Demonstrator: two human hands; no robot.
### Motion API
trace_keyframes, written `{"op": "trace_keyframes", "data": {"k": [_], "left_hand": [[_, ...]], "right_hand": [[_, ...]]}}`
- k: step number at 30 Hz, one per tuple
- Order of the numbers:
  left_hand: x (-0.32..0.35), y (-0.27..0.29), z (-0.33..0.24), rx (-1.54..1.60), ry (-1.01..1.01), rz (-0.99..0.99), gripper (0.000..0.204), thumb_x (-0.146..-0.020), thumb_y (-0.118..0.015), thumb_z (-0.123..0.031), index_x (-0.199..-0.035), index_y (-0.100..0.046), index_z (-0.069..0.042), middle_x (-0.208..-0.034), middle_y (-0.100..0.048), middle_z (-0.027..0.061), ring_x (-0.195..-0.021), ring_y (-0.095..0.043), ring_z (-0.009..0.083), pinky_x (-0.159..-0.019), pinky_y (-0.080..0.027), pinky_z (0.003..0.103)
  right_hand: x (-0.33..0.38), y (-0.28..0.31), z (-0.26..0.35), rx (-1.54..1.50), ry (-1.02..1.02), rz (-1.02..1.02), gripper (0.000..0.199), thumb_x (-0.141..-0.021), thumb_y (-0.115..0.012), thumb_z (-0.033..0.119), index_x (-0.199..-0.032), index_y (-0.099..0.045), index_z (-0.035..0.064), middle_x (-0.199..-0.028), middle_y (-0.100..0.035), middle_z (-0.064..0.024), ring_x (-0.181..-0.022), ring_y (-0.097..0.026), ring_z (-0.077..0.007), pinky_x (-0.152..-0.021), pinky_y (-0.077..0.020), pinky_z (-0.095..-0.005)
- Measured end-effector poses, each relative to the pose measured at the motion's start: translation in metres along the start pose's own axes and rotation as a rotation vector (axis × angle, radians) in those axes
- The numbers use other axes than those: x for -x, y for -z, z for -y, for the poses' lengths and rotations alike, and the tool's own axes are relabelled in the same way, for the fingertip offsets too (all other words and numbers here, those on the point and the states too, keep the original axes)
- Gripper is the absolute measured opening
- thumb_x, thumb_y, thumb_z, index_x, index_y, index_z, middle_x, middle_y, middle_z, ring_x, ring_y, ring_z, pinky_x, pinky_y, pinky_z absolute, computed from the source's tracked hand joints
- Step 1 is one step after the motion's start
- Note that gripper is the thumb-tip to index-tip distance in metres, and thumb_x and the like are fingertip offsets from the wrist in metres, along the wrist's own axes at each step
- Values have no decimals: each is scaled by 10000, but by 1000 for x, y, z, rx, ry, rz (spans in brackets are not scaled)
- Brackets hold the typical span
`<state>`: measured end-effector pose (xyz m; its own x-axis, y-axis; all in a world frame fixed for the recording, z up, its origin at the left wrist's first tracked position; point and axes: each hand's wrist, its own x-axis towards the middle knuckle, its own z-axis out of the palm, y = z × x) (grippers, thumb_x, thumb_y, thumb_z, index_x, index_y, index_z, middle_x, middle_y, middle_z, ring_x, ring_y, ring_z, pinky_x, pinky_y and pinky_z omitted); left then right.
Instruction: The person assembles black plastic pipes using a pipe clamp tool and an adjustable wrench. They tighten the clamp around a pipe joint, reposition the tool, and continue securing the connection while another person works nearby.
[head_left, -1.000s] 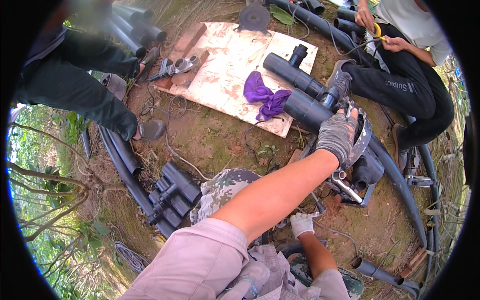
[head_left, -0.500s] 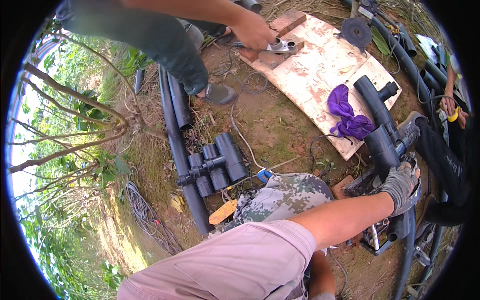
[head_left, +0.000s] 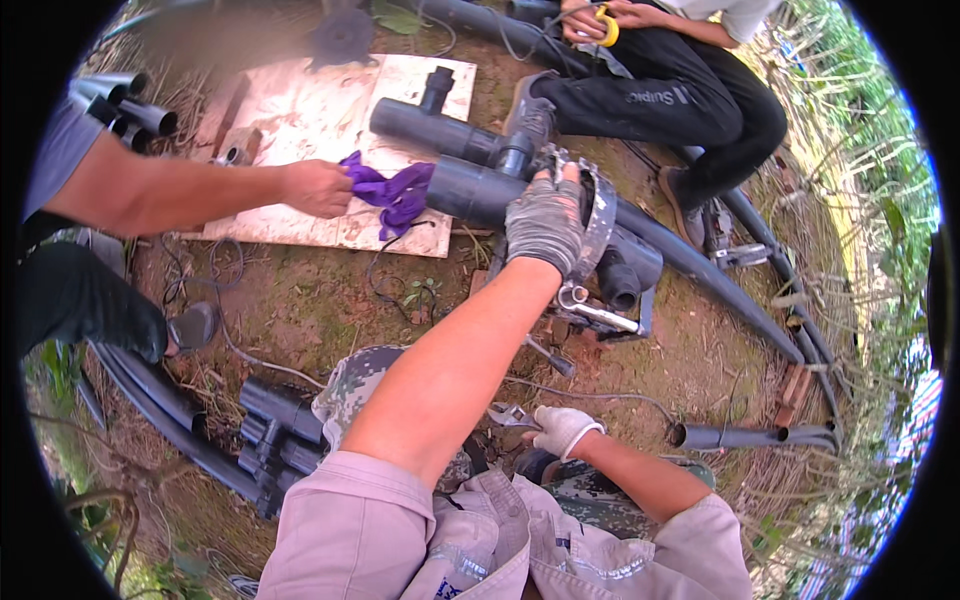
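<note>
My left hand (head_left: 545, 222), in a grey glove with bare fingertips, is closed over a thick black plastic pipe fitting (head_left: 465, 192). Right beside that hand, a curved metal clamp (head_left: 602, 215) surrounds the pipework. A black fitting with a short branch (head_left: 628, 272) sits on the clamp's far side. Lower down, near my knees, my right hand (head_left: 563, 432) wears a white glove and grips an adjustable wrench (head_left: 511, 414), its jaws pointing left. The wrench is apart from the clamp. A metal bar (head_left: 600, 318) projects below the clamp.
A co-worker's hand (head_left: 320, 188) at left holds a purple cloth (head_left: 395, 195) over a pale board (head_left: 300, 110). Another person at top right holds a yellow ring-shaped thing (head_left: 607, 27). Black branched fittings (head_left: 275, 430) lie at lower left. A cable (head_left: 240, 345) crosses the soil.
The view has swung round to the right. My right hand has come into sight with the wrench. The co-worker's hand has gone from a metal piece to the purple cloth. My left hand stays on the fitting.
</note>
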<state>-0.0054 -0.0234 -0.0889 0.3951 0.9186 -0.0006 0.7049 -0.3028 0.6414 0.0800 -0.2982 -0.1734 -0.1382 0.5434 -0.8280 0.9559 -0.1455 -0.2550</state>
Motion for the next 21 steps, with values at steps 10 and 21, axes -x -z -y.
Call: {"op": "trace_keyframes", "data": {"k": [10, 21], "left_hand": [[6, -10, 2, -169, -184, -174, 527, -893, -634, -121, -1407, -602, -231, -1584, -361, 178, -1316, -537, 405, -1108, -448, 457], [-13, 5, -17, -630, -245, 205, 335, -948, -624, -273, -1231, -754, -150, -1686, -230, 136, -1438, -397, 435, -1197, -324, 506]], "right_hand": [[32, 1, 58, -1395, 470, -791, 636, -1034, -612, 390, -1518, -339, 81, -811, -618, -47, -577, -542, -113, -545, -456, -253], [-20, 64, 109, -2249, 379, -805, 247, -1069, -551, 382, -1078, -510, 138, -732, -573, -34, -512, -527, -159, -481, -463, -333]]}}
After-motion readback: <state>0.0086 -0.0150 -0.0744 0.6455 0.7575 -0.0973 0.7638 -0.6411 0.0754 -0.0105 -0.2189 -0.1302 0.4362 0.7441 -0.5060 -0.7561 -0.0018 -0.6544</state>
